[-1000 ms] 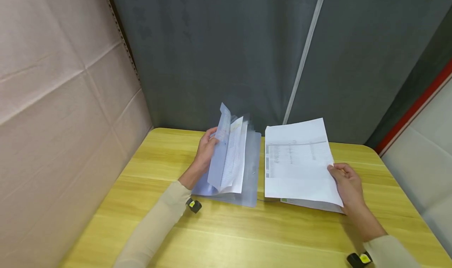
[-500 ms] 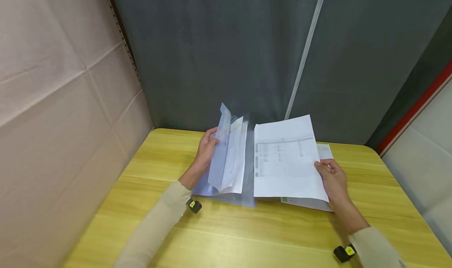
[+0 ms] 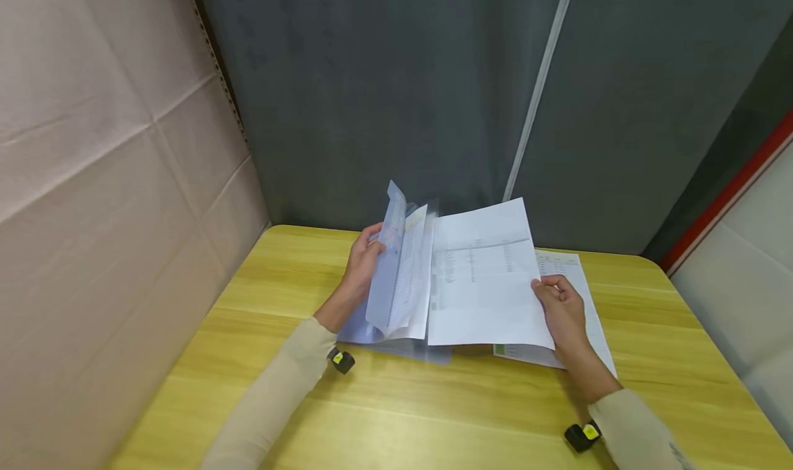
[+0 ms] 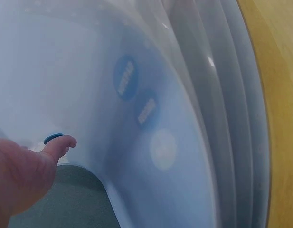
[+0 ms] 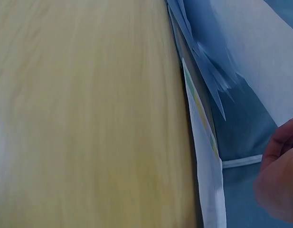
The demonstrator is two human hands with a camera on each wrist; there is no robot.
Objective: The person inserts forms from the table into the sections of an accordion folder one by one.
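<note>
My left grip (image 3: 362, 267) holds the translucent folder (image 3: 396, 277) flap raised. My right grip (image 3: 560, 308) pinches a printed sheet (image 3: 480, 284) at the folder's open side, above paper (image 3: 582, 325) lying on the surface (image 3: 434, 415).

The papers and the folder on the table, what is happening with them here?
A person sits at a wooden table with a translucent folder. The left hand holds the folder's leaves up and open. The right hand pinches the right edge of a printed sheet, whose left edge reaches the open folder. Another printed page lies flat on the table under the right hand. Whether the sheet's edge is already inside a pocket cannot be told.
</note>
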